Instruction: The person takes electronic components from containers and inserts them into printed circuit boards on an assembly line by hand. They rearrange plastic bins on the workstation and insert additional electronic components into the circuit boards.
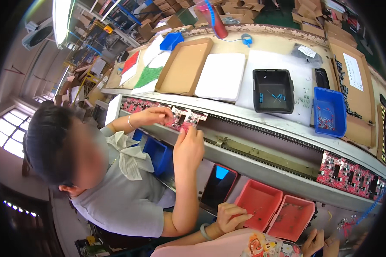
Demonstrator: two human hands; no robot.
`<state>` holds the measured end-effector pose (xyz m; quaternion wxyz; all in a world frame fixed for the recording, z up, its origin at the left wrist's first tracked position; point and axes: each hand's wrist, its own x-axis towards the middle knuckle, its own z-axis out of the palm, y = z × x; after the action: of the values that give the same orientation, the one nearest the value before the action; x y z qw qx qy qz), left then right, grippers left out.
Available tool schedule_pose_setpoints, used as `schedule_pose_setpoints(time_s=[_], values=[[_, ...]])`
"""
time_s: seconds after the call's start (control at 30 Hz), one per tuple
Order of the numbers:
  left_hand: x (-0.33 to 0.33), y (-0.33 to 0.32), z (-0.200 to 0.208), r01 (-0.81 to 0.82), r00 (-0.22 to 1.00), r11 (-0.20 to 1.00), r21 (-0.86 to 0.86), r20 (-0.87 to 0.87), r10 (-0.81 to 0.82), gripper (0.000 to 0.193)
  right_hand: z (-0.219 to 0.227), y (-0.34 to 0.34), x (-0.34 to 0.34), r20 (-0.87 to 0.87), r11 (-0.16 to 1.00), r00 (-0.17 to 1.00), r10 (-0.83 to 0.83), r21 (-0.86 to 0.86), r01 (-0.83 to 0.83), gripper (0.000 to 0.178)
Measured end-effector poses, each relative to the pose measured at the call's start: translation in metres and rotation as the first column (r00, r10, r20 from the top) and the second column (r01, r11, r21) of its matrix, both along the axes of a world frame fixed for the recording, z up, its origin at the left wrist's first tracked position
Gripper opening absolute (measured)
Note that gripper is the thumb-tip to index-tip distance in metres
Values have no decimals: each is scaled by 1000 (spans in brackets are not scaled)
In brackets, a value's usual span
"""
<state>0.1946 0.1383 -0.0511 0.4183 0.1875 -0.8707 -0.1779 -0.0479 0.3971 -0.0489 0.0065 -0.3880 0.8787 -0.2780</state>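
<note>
My left hand [231, 217], with a pale bangle at its wrist, lies at the left rim of a red bin [258, 201]. Its fingers are loosely bent and apart over that rim; I see nothing between them. A few small metal parts lie in this bin and in the second red bin [291, 216] beside it. My right hand [314, 243] is at the lower edge, just right of the second bin, partly cut off, so its grip is unclear. A dark-screened phone [219, 188] in a red case lies left of the bins.
At left, a co-worker holds a red circuit board [185, 118] over the conveyor rail [261, 156]. More populated boards [349, 174] sit on the rail at right. Beyond stand a black bin [273, 91], a blue bin [330, 112] and a cardboard tray [183, 66]. A blue coiled cord [371, 207] hangs at right.
</note>
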Motion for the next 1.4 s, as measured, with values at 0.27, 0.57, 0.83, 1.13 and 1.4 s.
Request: schedule_pose_setpoints(time_s=[0.27, 0.57, 0.83, 1.13, 1.4], values=[[2, 7, 0, -60, 990, 998, -4, -131, 59, 28, -30, 15, -13, 63, 989, 997, -52, -135, 60, 34], [7, 3, 8, -4, 979, 999, 39, -204, 12, 35, -30, 35, 0, 170, 969, 977, -126, -188, 157, 38], [46, -7, 26, 13, 992, 1000, 26, -122, -10, 38, 13, 15, 12, 112, 988, 992, -63, -131, 77, 28], [92, -36, 28, -274, 960, 961, -32, 50, 275, 30, 61, -50, 27, 97, 989, 995, 1, -150, 13, 5], [102, -81, 38, -519, 848, 734, 438, 372, 378, 62, 69, -59, 1, -11, 1000, 1000, -4, 29, 4, 10]])
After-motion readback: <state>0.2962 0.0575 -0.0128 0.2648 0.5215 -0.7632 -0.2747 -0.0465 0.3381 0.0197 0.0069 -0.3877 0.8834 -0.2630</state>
